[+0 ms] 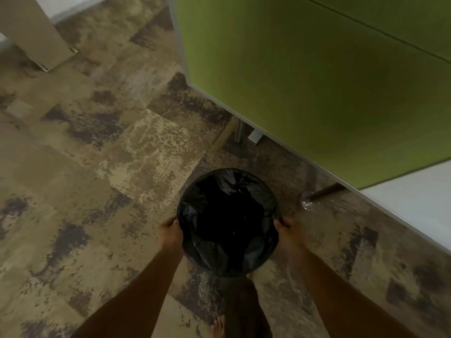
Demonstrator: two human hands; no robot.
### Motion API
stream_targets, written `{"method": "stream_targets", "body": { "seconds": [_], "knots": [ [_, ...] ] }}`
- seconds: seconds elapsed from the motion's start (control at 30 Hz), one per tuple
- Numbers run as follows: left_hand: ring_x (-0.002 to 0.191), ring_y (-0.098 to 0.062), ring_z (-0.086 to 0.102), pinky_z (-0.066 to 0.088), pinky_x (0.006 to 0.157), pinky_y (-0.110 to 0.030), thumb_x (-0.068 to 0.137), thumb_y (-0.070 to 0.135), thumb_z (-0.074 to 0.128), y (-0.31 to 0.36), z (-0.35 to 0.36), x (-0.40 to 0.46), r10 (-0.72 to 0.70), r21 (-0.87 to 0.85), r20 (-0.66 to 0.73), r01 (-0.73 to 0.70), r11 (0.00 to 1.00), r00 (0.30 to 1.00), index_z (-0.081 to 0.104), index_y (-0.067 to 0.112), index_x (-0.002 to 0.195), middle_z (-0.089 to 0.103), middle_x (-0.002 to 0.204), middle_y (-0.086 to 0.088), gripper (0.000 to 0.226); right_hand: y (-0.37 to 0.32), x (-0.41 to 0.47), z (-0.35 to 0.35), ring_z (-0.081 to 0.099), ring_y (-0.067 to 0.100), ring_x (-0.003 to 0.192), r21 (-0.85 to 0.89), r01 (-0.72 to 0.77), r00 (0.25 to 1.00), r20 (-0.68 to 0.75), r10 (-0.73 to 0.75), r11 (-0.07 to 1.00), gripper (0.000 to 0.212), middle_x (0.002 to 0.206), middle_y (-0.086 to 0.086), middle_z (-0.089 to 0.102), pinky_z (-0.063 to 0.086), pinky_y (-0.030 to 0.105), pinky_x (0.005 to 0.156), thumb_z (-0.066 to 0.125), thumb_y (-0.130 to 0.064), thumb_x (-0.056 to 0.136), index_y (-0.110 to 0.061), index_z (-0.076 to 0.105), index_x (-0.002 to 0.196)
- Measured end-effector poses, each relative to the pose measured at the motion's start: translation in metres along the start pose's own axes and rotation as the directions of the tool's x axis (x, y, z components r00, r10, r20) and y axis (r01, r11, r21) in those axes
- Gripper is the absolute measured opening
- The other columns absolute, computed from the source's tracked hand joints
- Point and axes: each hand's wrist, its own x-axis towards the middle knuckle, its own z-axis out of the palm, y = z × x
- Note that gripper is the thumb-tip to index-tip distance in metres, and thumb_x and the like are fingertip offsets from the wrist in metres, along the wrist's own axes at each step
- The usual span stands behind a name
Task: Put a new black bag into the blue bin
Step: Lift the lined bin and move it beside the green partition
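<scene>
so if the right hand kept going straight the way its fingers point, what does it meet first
Probably the chrome foot of the desk leg, on the carpet just beyond the right hand, which grips the black bag at the bin's rim. Depth is unclear; it could pass above it.

Office: green partition (305,81), carpet tiles (97,142)

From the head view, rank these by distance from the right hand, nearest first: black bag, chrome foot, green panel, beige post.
1. Black bag: touching the right hand, at the bin's rim.
2. Chrome foot: on the carpet just beyond the hand, to its right.
3. Green panel: farther ahead, on the right.
4. Beige post: far left corner.
</scene>
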Motion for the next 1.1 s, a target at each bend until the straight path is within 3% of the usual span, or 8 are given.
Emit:
{"method": "stream_targets", "body": {
  "seconds": [0.1,0.23,0.33,0.57,0.7,0.8,0.93,1.1],
  "knots": [
    [0.089,-0.026,0.059,0.05,0.086,-0.038,0.1,0.004,0.043,0.018,-0.005,0.029,-0.004,-0.01,-0.023,0.004,1.0,1.0,0.068,0.008,0.111,0.063,0.102,-0.01,0.028,-0.025,0.026,0.024,0.067,0.027,0.096,-0.049,0.033,0.999,0.044,-0.031,0.998,0.023,0.101,0.009,0.073,0.055,0.046,0.091,0.059,-0.016,0.096,-0.01,0.072,0.114],
    [0.076,-0.02,0.061,0.049,0.075,-0.033,0.099,0.005,0.048,0.04,-0.005,0.056,-0.037,-0.047,-0.048,0.035,0.998,0.998,0.068,0.014,0.102,0.065,0.089,-0.006,0.022,-0.06,0.051,0.043,0.066,0.021,0.088,-0.128,0.068,0.997,0.056,-0.061,0.989,0.022,0.1,0.006,0.074,0.054,0.038,0.082,0.062,-0.02,0.095,-0.016,0.074,0.113],
    [0.079,-0.022,0.065,0.051,0.072,-0.032,0.098,0.009,0.05,0.061,-0.005,0.073,-0.036,-0.045,-0.051,0.034,0.998,0.998,0.07,0.014,0.103,0.068,0.087,-0.003,0.021,-0.087,0.071,0.055,0.065,0.019,0.084,-0.14,0.065,0.995,0.087,-0.053,0.988,0.023,0.098,0.005,0.073,0.05,0.031,0.072,0.063,-0.018,0.095,-0.014,0.073,0.115],
    [0.091,-0.028,0.068,0.057,0.083,-0.041,0.098,0.003,0.041,0.089,0.004,0.143,-0.005,0.014,0.03,0.005,1.0,1.0,0.072,0.01,0.102,0.072,0.102,-0.015,0.032,-0.137,0.137,0.095,0.065,0.031,0.099,-0.167,0.073,0.982,0.184,-0.042,0.983,0.029,0.117,0.016,0.07,0.054,0.049,0.092,0.059,-0.017,0.099,-0.006,0.067,0.124],
    [0.094,-0.028,0.068,0.058,0.085,-0.042,0.098,0.003,0.039,0.098,0.016,0.192,0.007,0.007,0.022,-0.007,1.0,1.0,0.071,0.012,0.101,0.072,0.099,-0.011,0.033,-0.149,0.176,0.124,0.063,0.026,0.091,-0.152,0.087,0.985,0.163,-0.062,0.985,0.028,0.111,0.015,0.072,0.054,0.041,0.087,0.06,-0.012,0.098,-0.004,0.068,0.123],
    [0.084,-0.021,0.066,0.055,0.069,-0.03,0.097,0.003,0.04,0.108,0.022,0.221,0.013,-0.003,-0.013,-0.013,1.0,1.0,0.068,0.024,0.088,0.07,0.09,-0.002,0.035,-0.153,0.198,0.145,0.065,0.025,0.088,-0.126,0.08,0.986,0.158,-0.059,0.989,0.024,0.102,0.012,0.072,0.056,0.041,0.086,0.061,-0.01,0.097,-0.004,0.07,0.119],
    [0.079,-0.02,0.066,0.055,0.068,-0.032,0.092,0.001,0.039,0.113,0.029,0.249,0.031,0.03,-0.006,-0.031,0.999,0.999,0.074,0.033,0.064,0.071,0.08,0.0,0.055,-0.151,0.217,0.164,0.069,0.031,0.099,-0.09,0.034,0.988,0.153,-0.02,0.995,0.024,0.102,0.011,0.073,0.057,0.051,0.093,0.06,-0.008,0.096,-0.006,0.069,0.118],
    [0.079,-0.015,0.068,0.052,0.056,-0.025,0.094,0.009,0.045,0.116,0.031,0.27,0.008,0.053,-0.045,-0.005,0.999,0.999,0.071,0.026,0.089,0.073,0.09,0.002,0.031,-0.157,0.236,0.18,0.067,0.035,0.105,-0.094,0.04,0.988,0.153,-0.026,0.995,0.027,0.116,0.018,0.072,0.055,0.055,0.095,0.06,-0.009,0.097,-0.004,0.068,0.122]
  ]
}}
